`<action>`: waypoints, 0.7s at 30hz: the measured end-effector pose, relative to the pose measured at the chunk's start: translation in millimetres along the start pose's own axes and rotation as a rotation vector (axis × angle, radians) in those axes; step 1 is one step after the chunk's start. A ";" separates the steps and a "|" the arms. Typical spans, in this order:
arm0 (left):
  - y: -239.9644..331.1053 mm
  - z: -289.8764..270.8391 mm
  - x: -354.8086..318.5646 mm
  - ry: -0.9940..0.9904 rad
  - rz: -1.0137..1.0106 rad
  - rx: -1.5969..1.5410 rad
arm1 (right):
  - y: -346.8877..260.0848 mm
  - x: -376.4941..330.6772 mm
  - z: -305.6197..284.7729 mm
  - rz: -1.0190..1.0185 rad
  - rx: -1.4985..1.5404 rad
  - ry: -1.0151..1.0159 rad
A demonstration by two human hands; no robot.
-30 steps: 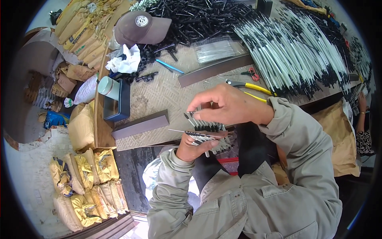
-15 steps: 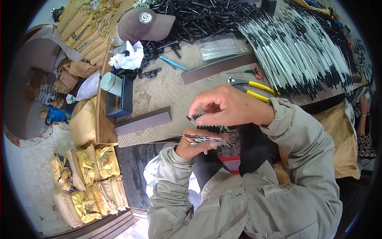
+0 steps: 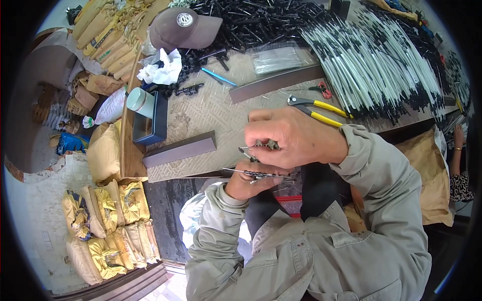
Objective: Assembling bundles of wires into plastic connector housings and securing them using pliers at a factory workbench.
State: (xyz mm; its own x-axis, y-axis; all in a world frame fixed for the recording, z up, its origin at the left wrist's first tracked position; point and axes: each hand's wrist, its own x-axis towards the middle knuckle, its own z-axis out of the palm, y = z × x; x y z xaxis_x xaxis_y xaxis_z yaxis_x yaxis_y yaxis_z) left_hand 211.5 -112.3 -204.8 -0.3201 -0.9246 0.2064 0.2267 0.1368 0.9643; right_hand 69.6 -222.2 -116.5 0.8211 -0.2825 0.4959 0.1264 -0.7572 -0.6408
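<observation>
My left hand [image 3: 248,183] grips a thin bundle of metal rods with small black parts [image 3: 256,173], held level in front of my chest. Just above it, my right hand [image 3: 293,138] pinches a small dark piece [image 3: 263,146] with its fingertips, close over the bundle. Both sleeves are grey-green. What lies under my right palm is hidden.
The woven-surfaced table [image 3: 211,110] carries yellow-handled pliers [image 3: 319,106], two dark flat bars [image 3: 181,150], a brown cap [image 3: 183,27], a white rag [image 3: 163,70], a dark tray with a can [image 3: 145,110], and heaps of black parts [image 3: 261,20] and white rods [image 3: 381,65]. Yellow sacks [image 3: 108,220] lie on the floor at left.
The view has shifted so the table sits slightly lower. My right hand has come down closer onto the bundle; the comb-like row of black parts seen earlier is now mostly covered.
</observation>
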 end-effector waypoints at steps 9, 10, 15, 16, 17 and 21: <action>7.3 -1.9 1.1 -0.049 -0.032 0.087 | -2.4 -1.4 -2.6 -0.013 0.040 -0.058; 5.1 -2.6 1.4 -0.078 0.030 0.139 | -2.2 -1.9 -1.3 -0.024 0.041 -0.034; -1.6 3.9 -0.4 -0.035 0.055 0.064 | -0.1 -1.3 8.7 -0.023 0.058 0.157; -1.6 4.3 -0.8 -0.022 0.003 0.111 | 0.4 -1.2 7.9 0.005 -0.002 0.098; -2.7 4.2 -0.8 -0.024 0.003 0.109 | 0.3 -1.0 6.3 0.032 -0.062 0.039; -4.9 4.9 1.7 -0.045 0.046 0.141 | 0.4 -2.9 -5.4 0.069 -0.137 -0.062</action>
State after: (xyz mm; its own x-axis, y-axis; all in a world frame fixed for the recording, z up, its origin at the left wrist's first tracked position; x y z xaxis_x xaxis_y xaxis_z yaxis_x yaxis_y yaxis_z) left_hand 205.4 -112.8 -208.4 -0.3542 -0.8997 0.2552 0.1118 0.2302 0.9667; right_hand 64.2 -224.9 -115.1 0.8585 -0.3031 0.4136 -0.0053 -0.8118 -0.5839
